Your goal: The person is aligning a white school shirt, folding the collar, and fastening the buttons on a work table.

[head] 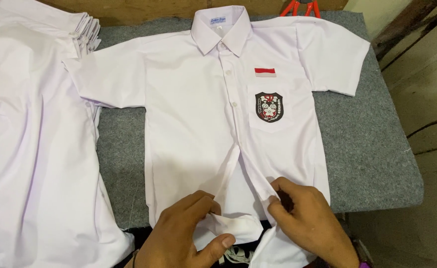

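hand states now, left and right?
Left hand: closed, pinching the white shirt hem.
Right hand: closed, gripping the shirt's other front edge.

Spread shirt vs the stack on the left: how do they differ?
The shirt lies flat and spread, front up, collar and both sleeves showing; the stack is many white garments piled up, edges layered at the top. The shirt shows a badge on its pocket; the stack shows none. Left hand and right hand pinch the shirt's open hem; the stack is untouched. Both are white, on the grey pad.
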